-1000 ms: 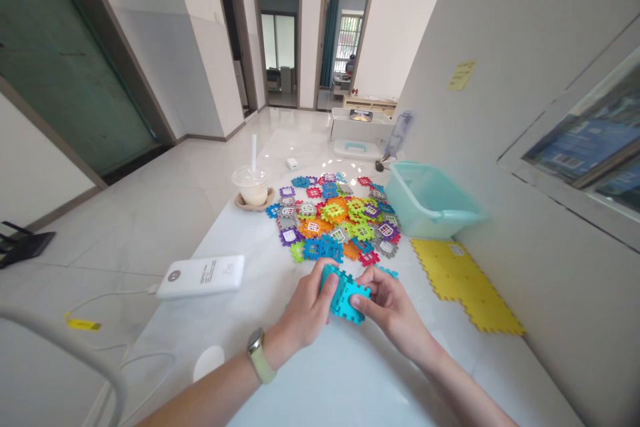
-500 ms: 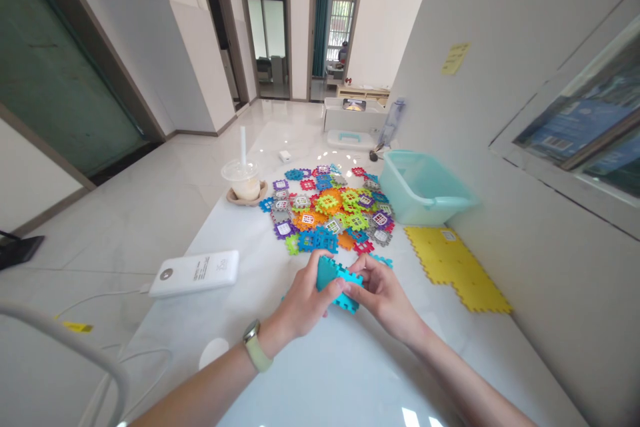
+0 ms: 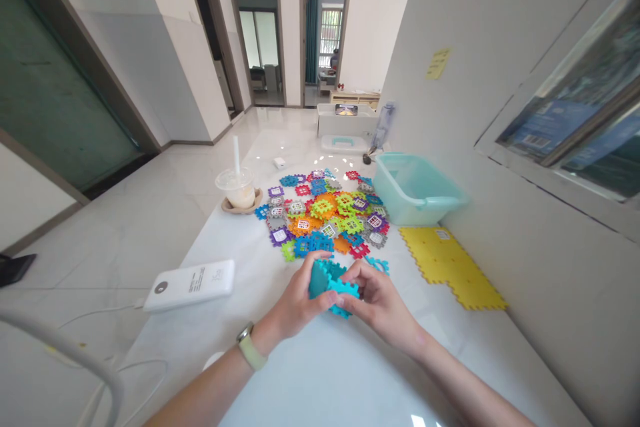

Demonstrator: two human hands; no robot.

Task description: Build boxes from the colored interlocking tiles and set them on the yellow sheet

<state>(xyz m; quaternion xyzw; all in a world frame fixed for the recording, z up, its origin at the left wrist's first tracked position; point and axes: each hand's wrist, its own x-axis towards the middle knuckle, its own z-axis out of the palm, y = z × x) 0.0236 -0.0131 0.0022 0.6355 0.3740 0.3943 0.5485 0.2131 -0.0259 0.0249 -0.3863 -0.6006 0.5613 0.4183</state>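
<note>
Between my two hands is a partly joined box of teal interlocking plastic tiles (image 3: 326,280), with notched edges and an open top. My left hand (image 3: 301,293) is closed around its left side, the thumb across the near face. On the right, my right hand (image 3: 373,300) pinches the box's right side with thumb and fingers; the fingertips partly hide the corner. A loose teal frame piece (image 3: 379,264) lies just beyond my right hand. Past the box spreads a heap of coloured notched tiles (image 3: 325,207), some with window cut-outs.
A teal plastic bin (image 3: 420,203) stands right of the heap, against the wall. Near it lies a yellow joined tile panel (image 3: 450,267). On the left are a drink cup with straw (image 3: 237,187) in a cardboard holder and a white power bank (image 3: 190,284) with a cable.
The teal tiles have been tilted and opened, so the hollow inside now shows. Both hands keep hold of them. The whole view has shifted slightly.
</note>
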